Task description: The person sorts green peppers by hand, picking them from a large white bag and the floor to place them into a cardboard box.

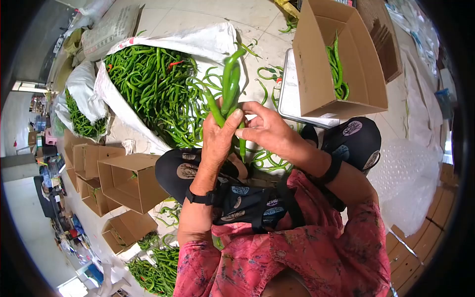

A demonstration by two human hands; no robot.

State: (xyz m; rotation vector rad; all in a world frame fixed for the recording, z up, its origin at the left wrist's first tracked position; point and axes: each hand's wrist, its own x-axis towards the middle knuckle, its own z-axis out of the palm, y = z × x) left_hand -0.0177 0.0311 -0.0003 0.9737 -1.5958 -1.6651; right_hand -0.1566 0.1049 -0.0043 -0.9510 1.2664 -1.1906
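My left hand (pixel 219 129) is wrapped round several long green chili peppers (pixel 230 81), which stick up above the fingers. Close against it, my right hand (pixel 267 129) has its thumb and fingers closed at the lower end of the bunch, where one green chili pepper (pixel 242 148) points down between the hands. Part of the bunch is hidden by my fingers. Just beyond the hands lies a white sack (pixel 213 40) spread open, with a big heap of green chili peppers (pixel 153 84) and a few red ones on it.
A cardboard box (pixel 316 74) with a few chili peppers inside stands on a flat scale (pixel 289 101) at the right. More open boxes (pixel 148 185) are at the left. Another pepper heap (pixel 158 270) lies at lower left, and bubble wrap (pixel 403 183) at the right.
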